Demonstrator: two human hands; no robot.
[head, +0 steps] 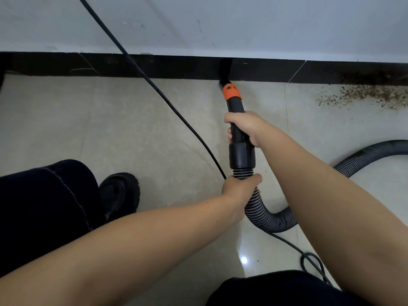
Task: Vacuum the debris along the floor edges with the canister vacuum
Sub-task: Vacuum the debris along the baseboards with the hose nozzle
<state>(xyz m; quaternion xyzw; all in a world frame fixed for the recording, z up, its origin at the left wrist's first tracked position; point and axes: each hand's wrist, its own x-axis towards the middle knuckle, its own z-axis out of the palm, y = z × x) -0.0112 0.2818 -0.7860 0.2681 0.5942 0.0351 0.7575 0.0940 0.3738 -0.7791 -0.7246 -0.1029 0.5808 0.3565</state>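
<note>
Gripping the ribbed hose (260, 208) with my left hand (239, 188), fingers curled shut around it just behind the black cuff (241, 155), I steady the line while my right hand (245, 127) wraps closed around the rigid wand (236, 111) ahead of that cuff. Beyond my right hand sits the orange collar (231, 92), and beyond that the dark nozzle (225, 71) meets the black baseboard (154, 67), its tip at the seam where floor tile (110, 120) joins the wall edge. I judge this as mid-sweep along the edge: the floor right at the nozzle looks clean, yet a scatter of brown debris (371, 94) lies against the baseboard well to the right of the nozzle. The next move, I reckon, calls for sliding the nozzle rightward along the baseboard, keeping it low and tight to the seam. The power cord (154, 89) crosses the floor left of the nozzle, so it should stay clear of that path.
</note>
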